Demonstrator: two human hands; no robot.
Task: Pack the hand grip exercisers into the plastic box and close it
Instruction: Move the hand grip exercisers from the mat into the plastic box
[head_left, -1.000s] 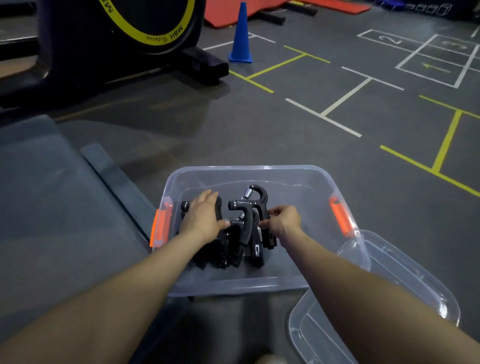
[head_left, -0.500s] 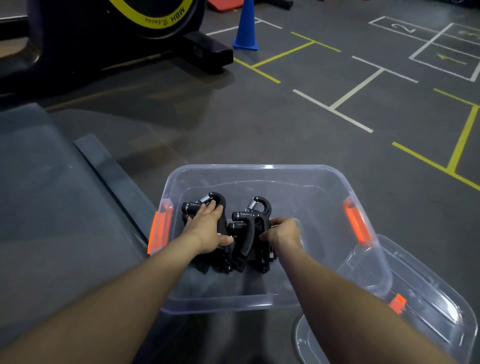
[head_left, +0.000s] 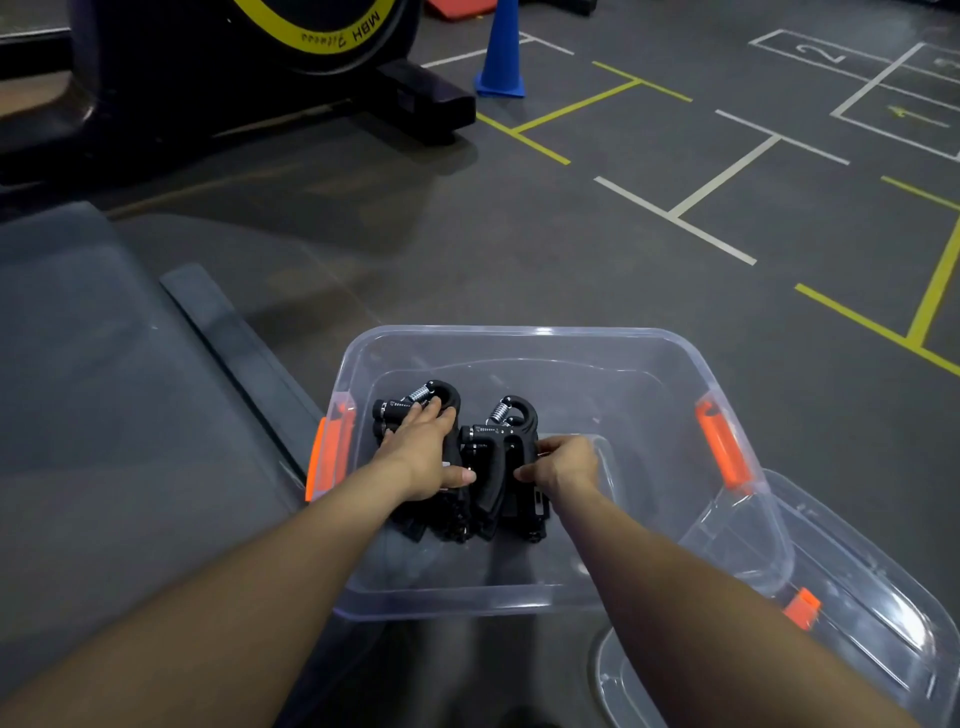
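Both hands have shifted the bundle of exercisers toward the box's left side since a second ago, and my view has dipped closer. Nearest me, the clear lid (head_left: 852, 623) lies on the floor at my right, partly under the box's corner, off so I can load freely. My left hand (head_left: 423, 454) lies spread flat over the left cluster of hand grip exercisers (head_left: 496, 467), pressing them down; my right hand (head_left: 563, 467) is curled, fingertips pinching the right cluster's handle. Likely reason: squeezing them together upright to save room. They stand on the floor of the plastic box (head_left: 519, 597), left of centre; orange latches sit on both ends. Beyond: blue cone (head_left: 500, 52), and an exercise machine (head_left: 244, 78) reading "MBH Fitness" upside down. A floor square shows "2".
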